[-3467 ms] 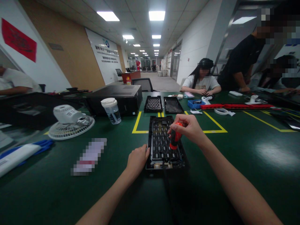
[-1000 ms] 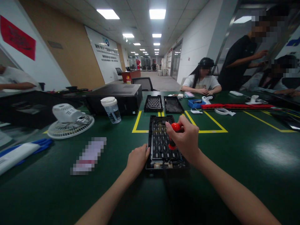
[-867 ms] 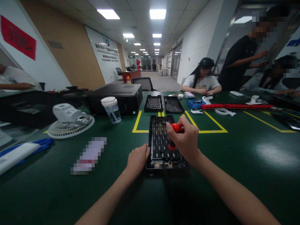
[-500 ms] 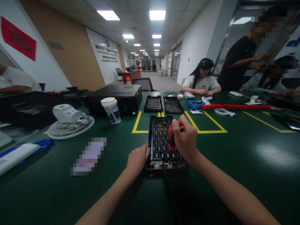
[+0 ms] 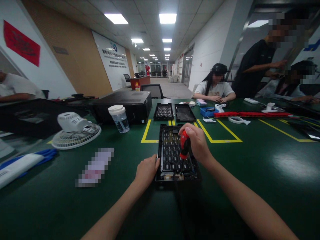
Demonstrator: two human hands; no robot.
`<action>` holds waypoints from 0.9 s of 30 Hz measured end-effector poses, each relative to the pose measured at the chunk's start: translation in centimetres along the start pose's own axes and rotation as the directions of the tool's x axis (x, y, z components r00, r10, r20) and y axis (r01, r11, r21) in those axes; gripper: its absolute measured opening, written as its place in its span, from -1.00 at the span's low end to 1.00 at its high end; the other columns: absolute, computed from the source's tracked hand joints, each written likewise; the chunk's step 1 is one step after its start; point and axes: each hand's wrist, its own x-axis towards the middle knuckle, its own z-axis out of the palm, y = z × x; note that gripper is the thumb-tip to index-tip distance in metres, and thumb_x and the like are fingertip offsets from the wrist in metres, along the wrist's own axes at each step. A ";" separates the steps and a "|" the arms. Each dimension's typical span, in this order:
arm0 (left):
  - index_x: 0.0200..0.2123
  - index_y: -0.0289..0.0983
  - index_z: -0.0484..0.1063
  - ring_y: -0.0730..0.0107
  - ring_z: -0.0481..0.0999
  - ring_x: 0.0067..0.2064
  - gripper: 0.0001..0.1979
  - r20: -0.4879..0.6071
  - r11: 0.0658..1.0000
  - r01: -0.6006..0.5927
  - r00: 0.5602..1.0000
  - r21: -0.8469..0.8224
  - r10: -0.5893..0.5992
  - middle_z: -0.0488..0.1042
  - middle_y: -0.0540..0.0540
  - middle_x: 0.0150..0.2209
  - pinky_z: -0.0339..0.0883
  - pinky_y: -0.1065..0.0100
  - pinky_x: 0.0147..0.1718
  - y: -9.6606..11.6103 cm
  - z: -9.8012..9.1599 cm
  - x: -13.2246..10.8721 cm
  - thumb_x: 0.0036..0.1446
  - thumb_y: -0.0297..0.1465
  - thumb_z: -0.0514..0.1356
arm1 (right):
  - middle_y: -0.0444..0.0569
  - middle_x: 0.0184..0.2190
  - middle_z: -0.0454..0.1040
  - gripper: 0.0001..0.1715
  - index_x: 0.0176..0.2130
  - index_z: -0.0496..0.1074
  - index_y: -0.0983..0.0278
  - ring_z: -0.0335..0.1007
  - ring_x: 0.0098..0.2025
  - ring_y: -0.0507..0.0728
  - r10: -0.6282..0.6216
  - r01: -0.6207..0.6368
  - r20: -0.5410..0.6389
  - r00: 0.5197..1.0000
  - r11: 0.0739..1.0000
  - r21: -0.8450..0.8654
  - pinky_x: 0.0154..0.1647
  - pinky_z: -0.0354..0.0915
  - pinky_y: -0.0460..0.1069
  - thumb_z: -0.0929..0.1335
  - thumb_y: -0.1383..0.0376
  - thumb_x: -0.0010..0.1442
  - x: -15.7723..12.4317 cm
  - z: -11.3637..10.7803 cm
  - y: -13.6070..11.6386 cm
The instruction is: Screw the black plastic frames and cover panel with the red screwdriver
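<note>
A black rectangular case (image 5: 172, 150) lies on the green table in front of me, with rows of dark rounded cells inside. At its near end is a small tan part (image 5: 172, 177) with dark wiring beside it. My left hand (image 5: 147, 170) grips the case's left side near the front corner. In my right hand (image 5: 197, 141) is a red and black screwdriver (image 5: 184, 144), its handle tilted a little and its shaft pointing down. The screwdriver tip reaches the near end of the case; exactly what it touches is too small to tell.
Beyond the case lie a cell-filled tray (image 5: 163, 111) and a black cover (image 5: 185, 112). To the left are a lidded cup (image 5: 119, 118), a white fan (image 5: 75, 133), a black box (image 5: 122, 103) and a blurred flat item (image 5: 96, 167). Co-workers sit or stand across the table.
My right hand has shifted its fingers on the screwdriver handle, the wrist turning slightly and showing more of the handle. The left hand and the case stay in place.
</note>
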 end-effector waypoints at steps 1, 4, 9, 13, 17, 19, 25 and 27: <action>-0.12 -0.19 0.33 0.27 0.52 -0.28 -0.64 -0.007 1.000 -0.005 1.000 -0.001 0.005 0.52 -0.10 -0.30 0.30 0.35 -0.35 0.0 0.0 0.0 0.23 -0.22 -0.16 | -0.11 -0.59 0.28 -0.61 -0.53 0.32 0.33 0.17 -0.51 0.01 0.004 -0.005 0.038 0.999 0.999 0.045 -0.45 0.05 -0.08 0.10 0.23 0.18 0.2 -0.1 0.1; -0.13 -0.19 0.34 0.27 0.52 -0.28 -0.64 -0.016 1.000 -0.009 1.000 0.000 0.009 0.52 -0.10 -0.31 0.30 0.34 -0.34 -0.1 0.2 0.0 0.23 -0.22 -0.16 | -0.10 -0.63 0.28 -0.54 -0.51 0.39 0.36 0.15 -0.57 0.00 0.040 -0.070 0.162 0.986 0.980 0.184 -0.50 0.07 -0.09 0.09 0.19 0.16 0.6 -0.4 0.6; -0.13 -0.20 0.34 0.29 0.52 -0.28 -0.65 0.002 1.000 0.000 1.000 -0.004 0.000 0.52 -0.12 -0.31 0.30 0.36 -0.34 0.1 0.0 0.0 0.23 -0.22 -0.15 | -0.01 -0.48 0.41 -0.54 -0.35 0.44 0.39 0.33 -0.46 0.06 0.063 -0.274 0.383 0.922 0.804 0.528 -0.42 0.23 -0.05 0.12 0.15 0.13 1.0 -0.3 1.8; -0.14 -0.20 0.34 0.29 0.52 -0.29 -0.65 0.011 1.000 0.002 1.000 -0.009 -0.002 0.52 -0.11 -0.33 0.29 0.37 -0.35 0.2 -0.2 0.0 0.23 -0.21 -0.16 | 0.13 -0.27 0.47 -0.52 -0.25 0.42 0.41 0.42 -0.21 0.20 -0.039 -0.408 0.515 0.857 0.559 0.722 -0.22 0.30 0.09 0.13 0.13 0.10 1.1 0.0 2.4; -0.13 -0.19 0.33 0.29 0.52 -0.29 -0.63 0.008 1.000 0.005 1.000 0.002 -0.005 0.51 -0.12 -0.32 0.29 0.36 -0.34 0.0 0.0 0.0 0.23 -0.20 -0.17 | 0.12 -0.29 0.51 -0.53 -0.22 0.37 0.36 0.47 -0.28 0.24 -0.109 -0.521 0.611 0.784 0.418 0.744 -0.31 0.34 0.16 0.14 0.08 0.11 1.0 -0.2 3.0; -0.12 -0.19 0.33 0.30 0.52 -0.28 -0.63 0.013 1.000 0.008 1.000 0.003 -0.008 0.51 -0.13 -0.32 0.29 0.37 -0.33 -0.1 0.1 0.1 0.23 -0.19 -0.17 | 0.08 -0.33 0.52 -0.57 -0.25 0.37 0.35 0.49 -0.35 0.24 -0.143 -0.537 0.621 0.771 0.380 0.754 -0.38 0.35 0.15 0.16 0.09 0.11 0.9 -0.4 3.4; -0.11 -0.18 0.32 0.30 0.52 -0.28 -0.64 0.017 1.000 0.002 1.000 0.005 -0.003 0.51 -0.12 -0.31 0.29 0.36 -0.32 -0.1 0.2 0.1 0.23 -0.20 -0.17 | 0.00 -0.48 0.50 -0.65 -0.39 0.31 0.33 0.47 -0.52 0.21 -0.174 -0.546 0.622 0.764 0.341 0.765 -0.60 0.34 0.09 0.21 0.08 0.07 0.8 -0.6 4.1; -0.11 -0.18 0.33 0.29 0.52 -0.28 -0.63 0.015 1.000 -0.002 1.000 0.008 0.002 0.51 -0.11 -0.32 0.30 0.36 -0.33 0.0 0.1 0.1 0.23 -0.21 -0.17 | -0.03 -0.53 0.47 -0.64 -0.42 0.30 0.33 0.45 -0.58 0.18 -0.169 -0.543 0.621 0.765 0.348 0.764 -0.65 0.33 0.06 0.20 0.07 0.07 0.8 -0.6 3.9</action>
